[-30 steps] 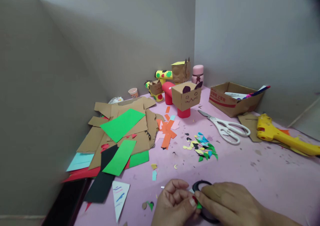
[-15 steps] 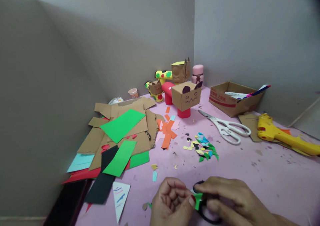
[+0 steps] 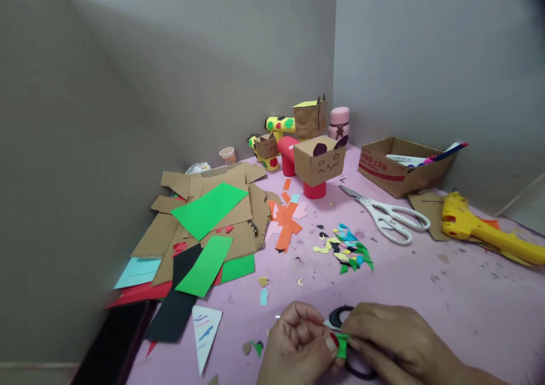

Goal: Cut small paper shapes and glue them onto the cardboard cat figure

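A small folded piece of green paper is between my two hands at the bottom centre. My left hand pinches its left side between thumb and fingers, with a red-painted thumbnail showing. The fingertips of my right hand are closed at the paper's right edge. Small scissors with black handle loops sit just behind and under the paper and my right fingers. Their blades point left, mostly covered; whether my right hand also bears them is hidden.
Cut paper bits lie ahead, near orange strips. Large white-handled scissors, a yellow glue gun and a cardboard box of pens stand right. Cardboard sheets lie left; a cat-faced cardboard figure stands behind.
My right fingertips have shifted slightly right, off the upper black scissors loop, and now meet the green paper's edge. The green paper has turned a little; the view has shifted slightly.
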Demonstrator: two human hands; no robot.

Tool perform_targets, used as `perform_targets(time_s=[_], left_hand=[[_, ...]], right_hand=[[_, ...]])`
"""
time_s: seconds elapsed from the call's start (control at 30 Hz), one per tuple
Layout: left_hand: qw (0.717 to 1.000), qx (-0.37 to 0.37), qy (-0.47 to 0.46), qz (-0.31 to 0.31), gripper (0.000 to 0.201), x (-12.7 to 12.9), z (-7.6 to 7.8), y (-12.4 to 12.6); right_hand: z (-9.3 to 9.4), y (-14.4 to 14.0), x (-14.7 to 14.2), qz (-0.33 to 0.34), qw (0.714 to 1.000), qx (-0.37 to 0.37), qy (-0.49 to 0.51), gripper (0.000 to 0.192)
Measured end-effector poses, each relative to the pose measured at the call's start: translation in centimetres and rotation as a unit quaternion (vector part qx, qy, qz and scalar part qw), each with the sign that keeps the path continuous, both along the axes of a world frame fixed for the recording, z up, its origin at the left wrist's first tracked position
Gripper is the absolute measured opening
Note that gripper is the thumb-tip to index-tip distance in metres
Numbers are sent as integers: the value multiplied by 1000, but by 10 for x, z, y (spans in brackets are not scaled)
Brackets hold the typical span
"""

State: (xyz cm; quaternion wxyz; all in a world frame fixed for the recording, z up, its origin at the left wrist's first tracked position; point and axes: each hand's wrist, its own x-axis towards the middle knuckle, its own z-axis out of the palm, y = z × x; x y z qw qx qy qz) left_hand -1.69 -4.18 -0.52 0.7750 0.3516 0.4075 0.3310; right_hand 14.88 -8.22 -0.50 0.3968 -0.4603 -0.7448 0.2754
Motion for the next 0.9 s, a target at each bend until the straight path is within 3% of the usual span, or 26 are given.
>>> perform_targets(time_s=[0.07,0.13,0.37,0.5,0.6,0.67,0.7,0.8,0.9], left_hand=[[999,-39,-14,-23,46,-1,-2,2],[997,-63,-13,-35,47,-3,-5,3],[994,-95,-30,-49,49,-6,-9,5],[996,-60,-55,-22,48,-4,-6,4],[999,-10,-34,4,48,-3,-2,3],[999,21,-8,27,48,-2,0,2],[999,37,5,39,48,-2,2,1],[995,76,32,59,44,-2,4,-4],[991,112,46,58,40,-1,4,-9]], right_hand=[[-2,0,4,-6,988,130,-79,35],[-4,-1,6,-15,969,200,-144,42],[-14,4,8,-8,902,367,-229,30],[-27,8,5,-41,899,389,-196,25],[-21,7,3,-25,948,292,-124,27],[-11,6,1,-7,992,126,-29,30],[-7,5,0,-4,999,32,16,30],[1,2,-3,12,979,-179,95,29],[-1,1,-5,17,960,-250,126,30]])
